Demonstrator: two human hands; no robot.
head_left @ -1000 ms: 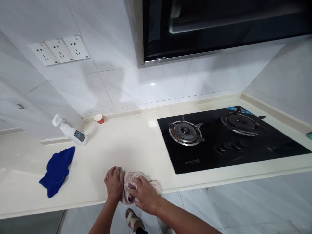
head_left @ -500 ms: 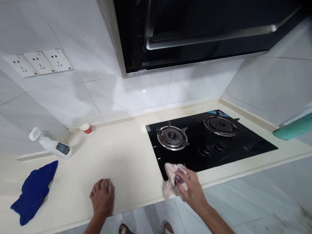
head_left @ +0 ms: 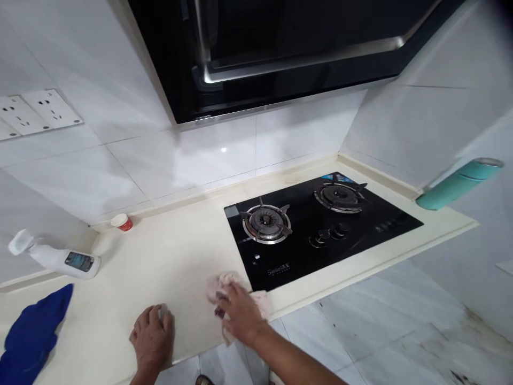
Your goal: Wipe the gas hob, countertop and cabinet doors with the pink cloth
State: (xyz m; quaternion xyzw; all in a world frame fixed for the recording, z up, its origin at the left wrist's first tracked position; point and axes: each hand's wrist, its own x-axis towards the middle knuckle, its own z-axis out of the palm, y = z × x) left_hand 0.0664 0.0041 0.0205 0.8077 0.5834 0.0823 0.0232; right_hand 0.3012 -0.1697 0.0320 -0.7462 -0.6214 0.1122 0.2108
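Note:
My right hand [head_left: 242, 315] is closed on a pale pink cloth [head_left: 262, 305] with purple patches. The cloth is bunched under the fingers on the cream countertop [head_left: 172, 256], just left of the front left corner of the black gas stove [head_left: 296, 235]. Slight blur covers the cloth's left part. On the counter near the front edge rests my left hand [head_left: 152, 334], fingers bent and thumb apart, nothing seen held in it. A blue cloth [head_left: 36, 331] lies crumpled to its left.
A white spray bottle [head_left: 68, 259] lies tilted at the left back. Close to it stands a red and white paper cup [head_left: 122, 222]. On the right, a green cylinder [head_left: 459, 184] rises by the wall. Overhead hangs a black range hood [head_left: 280, 59]. Wall sockets [head_left: 36, 113] are at left.
My right hand has moved left with the pink cloth, from the stove's front left corner onto the countertop. The left hand stays on the counter. The camera has turned right.

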